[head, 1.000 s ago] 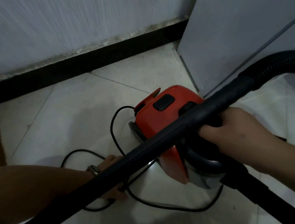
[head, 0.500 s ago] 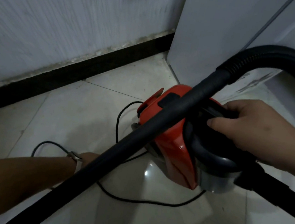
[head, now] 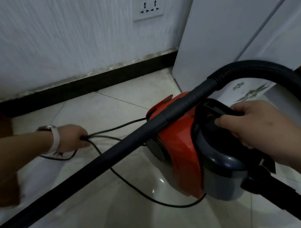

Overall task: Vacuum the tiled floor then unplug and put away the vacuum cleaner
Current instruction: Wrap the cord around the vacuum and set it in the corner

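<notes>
Since a moment ago my left hand [head: 72, 138] has come out from under the black wand [head: 123, 144] and now shows clear to its left, and the view has lifted enough to bring a wall socket [head: 148, 8] into sight. My left fingers are curled tight around a bunch of the black power cord [head: 117, 128], with loops of it trailing across the pale tiled floor [head: 108, 108] and curving under the wand toward the machine. A white watch strap [head: 55, 140] sits on that wrist.

My right hand [head: 254, 124] is clamped on the dark carry handle [head: 213, 106] on top of the red vacuum cleaner [head: 178, 145], fingers wrapped over it. I cannot tell whether the body rests on the tiles or hangs just above them. It sits close to the white cabinet [head: 212, 36] in the corner, near the black skirting board [head: 93, 82]. The ribbed hose [head: 265, 69] arches over my right hand and joins the wand, which crosses diagonally over the machine's front.
</notes>
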